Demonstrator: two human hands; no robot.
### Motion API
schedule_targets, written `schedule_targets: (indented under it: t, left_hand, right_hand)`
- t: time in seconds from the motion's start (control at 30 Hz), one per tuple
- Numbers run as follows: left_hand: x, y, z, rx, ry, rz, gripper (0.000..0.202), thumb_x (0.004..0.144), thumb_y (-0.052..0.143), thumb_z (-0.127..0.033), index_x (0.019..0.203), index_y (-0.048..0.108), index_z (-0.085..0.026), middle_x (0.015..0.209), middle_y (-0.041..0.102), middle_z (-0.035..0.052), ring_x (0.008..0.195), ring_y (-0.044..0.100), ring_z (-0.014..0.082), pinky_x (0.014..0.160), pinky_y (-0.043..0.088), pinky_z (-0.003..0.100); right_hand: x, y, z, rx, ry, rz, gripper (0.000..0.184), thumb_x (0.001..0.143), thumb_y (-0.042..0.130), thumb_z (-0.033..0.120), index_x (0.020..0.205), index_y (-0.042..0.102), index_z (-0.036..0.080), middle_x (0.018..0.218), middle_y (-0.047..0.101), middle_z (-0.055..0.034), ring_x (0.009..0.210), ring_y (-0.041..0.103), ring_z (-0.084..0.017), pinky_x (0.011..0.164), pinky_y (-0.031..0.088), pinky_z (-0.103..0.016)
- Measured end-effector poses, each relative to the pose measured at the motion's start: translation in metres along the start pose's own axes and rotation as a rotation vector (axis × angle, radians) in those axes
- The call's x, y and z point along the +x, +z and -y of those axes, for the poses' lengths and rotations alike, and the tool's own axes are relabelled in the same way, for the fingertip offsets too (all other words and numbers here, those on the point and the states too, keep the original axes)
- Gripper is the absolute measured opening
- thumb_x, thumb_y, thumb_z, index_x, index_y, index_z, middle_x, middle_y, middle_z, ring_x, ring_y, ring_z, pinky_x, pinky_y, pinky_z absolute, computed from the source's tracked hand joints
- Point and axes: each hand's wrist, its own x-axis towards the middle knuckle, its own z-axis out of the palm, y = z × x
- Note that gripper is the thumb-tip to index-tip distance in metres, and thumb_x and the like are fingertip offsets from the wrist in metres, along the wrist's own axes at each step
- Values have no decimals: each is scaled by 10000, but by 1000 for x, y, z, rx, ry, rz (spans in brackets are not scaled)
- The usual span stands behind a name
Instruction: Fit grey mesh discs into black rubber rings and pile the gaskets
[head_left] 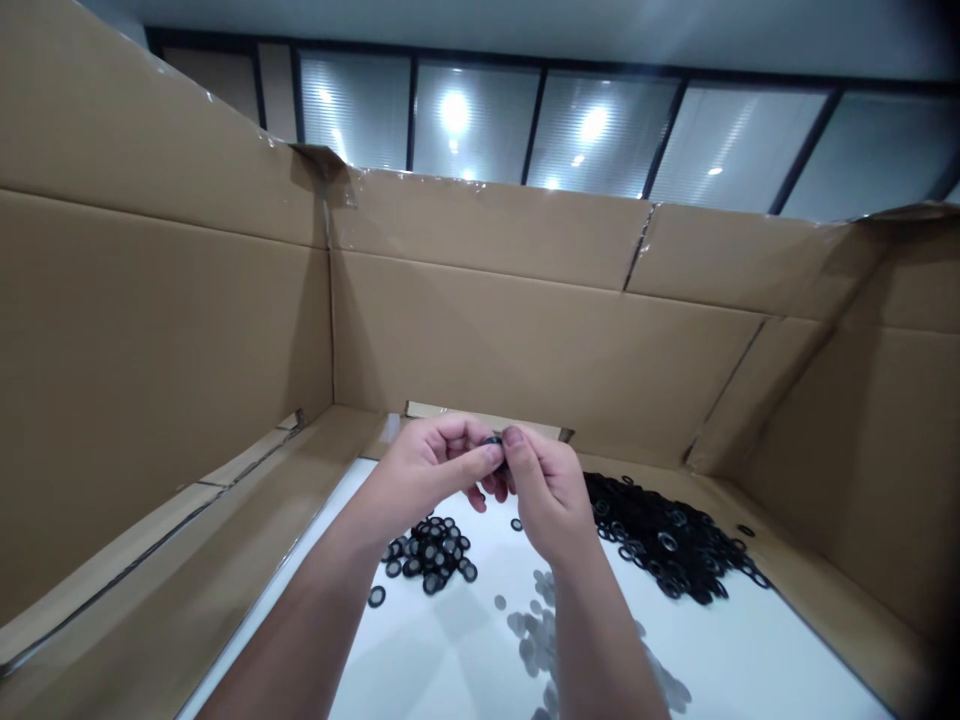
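Cardboard carton [525,340] around white board [405,640]; black rubber rings [667,540] heaped on it. Above them, left hand [431,480] and right hand [551,505] meet, fingertips and thumbs pinching one ring [493,441]: likely light, soft, best held by the rim.

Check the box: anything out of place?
A lone black ring lies on the cardboard flap, apart from the large pile of black rings along the edge of the white surface. Separated from the rest, it looks stray.

Single head-worn cam is aimed fwd & down into cardboard enclosure [525,340] from its open near end; far wall is framed at close range, overhead panels [600,130] above it.
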Motion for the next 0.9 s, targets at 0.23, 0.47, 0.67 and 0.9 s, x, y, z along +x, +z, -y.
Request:
schedule_targets:
  t: [0.23, 0.47, 0.67, 0.9]
  left_hand:
    - [-5, -7, -6, 106, -107, -14, 240, 903, 725, -324, 781, 641, -134, 679, 697, 9, 635, 662, 96, 647, 564, 210]
    - [-8, -6, -17, 171, -201, -78, 234, 898, 716, -294, 755, 609, -144, 666, 705, 5, 661, 674, 102, 667, 540, 212]
    - [-10, -5, -23, 159, -230, -75, 272, 842, 780, -319, 731, 600, -149, 666, 701, 0, 677, 672, 108, 657, 537, 212]
    - [-9, -7, -16, 112, -169, -46, 229, 891, 735, -316, 789, 638, -135, 733, 715, 20, 712, 685, 115, 667, 564, 219]
  right_hand:
    - [2, 6, -10, -65, -92, -21, 439, 1061, 412, 330, 645, 486, 209, 587, 539, 17, 544, 490, -126, 558, 376, -269]
    - [2, 15, -23, -128, -175, -123, 415, 1046, 422, 285, 638, 399, 212, 563, 450, 38, 515, 423, -106, 516, 330, -250]
    - [-1, 20, -26, -156, -194, -164, 402, 1048, 423, 282, 653, 396, 212, 590, 431, 37, 528, 416, -107, 519, 321, -255]
    - [2, 14, -26, 8, -112, -72, 431, 1072, 409, 332, 663, 453, 205, 596, 472, 36, 537, 459, -106, 521, 359, -241]
